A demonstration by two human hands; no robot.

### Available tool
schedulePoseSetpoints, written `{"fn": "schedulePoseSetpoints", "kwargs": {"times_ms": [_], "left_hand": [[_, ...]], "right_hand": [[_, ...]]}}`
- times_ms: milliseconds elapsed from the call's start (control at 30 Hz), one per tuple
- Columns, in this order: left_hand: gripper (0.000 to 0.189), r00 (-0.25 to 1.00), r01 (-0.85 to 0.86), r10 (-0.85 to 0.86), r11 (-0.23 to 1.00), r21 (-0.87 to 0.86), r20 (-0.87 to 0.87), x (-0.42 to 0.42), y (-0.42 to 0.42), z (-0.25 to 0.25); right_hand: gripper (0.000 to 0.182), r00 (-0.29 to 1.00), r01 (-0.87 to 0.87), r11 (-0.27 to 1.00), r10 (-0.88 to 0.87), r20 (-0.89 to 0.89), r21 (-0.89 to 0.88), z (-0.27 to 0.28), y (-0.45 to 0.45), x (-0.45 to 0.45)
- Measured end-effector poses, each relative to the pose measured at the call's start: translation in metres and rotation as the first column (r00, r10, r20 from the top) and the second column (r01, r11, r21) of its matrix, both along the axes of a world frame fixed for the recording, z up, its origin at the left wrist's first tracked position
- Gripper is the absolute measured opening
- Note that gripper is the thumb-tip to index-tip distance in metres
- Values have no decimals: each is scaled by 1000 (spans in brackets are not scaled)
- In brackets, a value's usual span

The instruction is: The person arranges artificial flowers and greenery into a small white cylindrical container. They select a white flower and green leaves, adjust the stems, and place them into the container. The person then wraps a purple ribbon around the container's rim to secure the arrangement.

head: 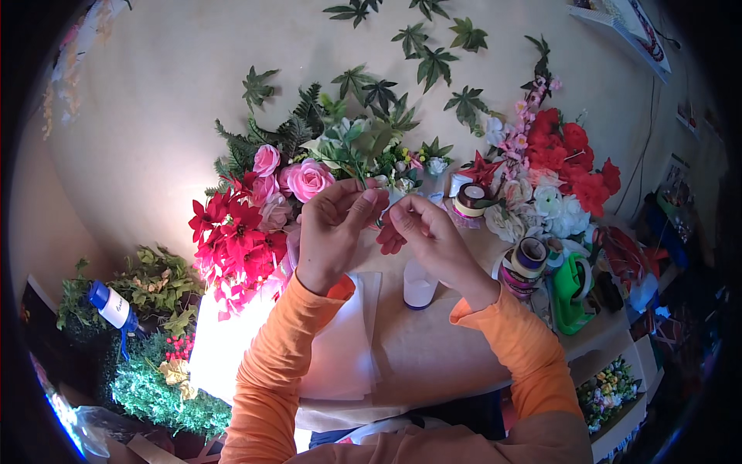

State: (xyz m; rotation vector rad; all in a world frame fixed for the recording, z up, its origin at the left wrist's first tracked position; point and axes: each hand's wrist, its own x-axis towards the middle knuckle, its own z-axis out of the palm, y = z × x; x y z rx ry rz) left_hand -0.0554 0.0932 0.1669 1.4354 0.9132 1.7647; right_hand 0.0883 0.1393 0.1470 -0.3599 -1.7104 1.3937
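Both hands are raised over the middle of the table, close together. My left hand (342, 223) pinches the green stem of an artificial sprig (353, 145) with green and pale leaves, which points up and away. Beside it, my right hand (426, 235) has thumb and forefinger pinched together near the lower end of the stem; whether it grips the stem I cannot tell. Pink artificial roses (308, 180) and red poinsettias (237, 229) are left of the hands. Below the right hand stands a translucent plastic cup (419, 285).
White sheets (339, 348) lie on the table (435, 354). At right are ribbon rolls (528, 255), a green tape dispenser (571, 296), white flowers (556, 206) and red flowers (585, 174). Artificial leaves (435, 65) are on the wall behind. A blue-and-white pump (113, 307) is at left among greenery.
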Motion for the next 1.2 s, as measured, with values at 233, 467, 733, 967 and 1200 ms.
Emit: {"fn": "schedulePoseSetpoints", "kwargs": {"times_ms": [233,467,733,967,1200], "left_hand": [[23,999,44,-44,999,-3,-2,4,-1,-2],[19,1000,14,-13,999,41,-16,6,1,-7],[17,999,-31,30,999,42,38,9,-2,-5],[15,989,107,-112,993,48,99,2,-2,-4],[8,821,553,-544,833,-1,175,-7,-4,2]], "right_hand": [[32,992,-82,995,75,103,64,-6,4,-3],[24,999,-21,995,16,49,99,-11,0,-6],[24,1000,0,994,-1,11,109,-13,-3,-9],[29,999,-38,983,34,26,177,-9,-3,-7],[34,974,-215,973,208,87,82,-6,-6,-1]]}}
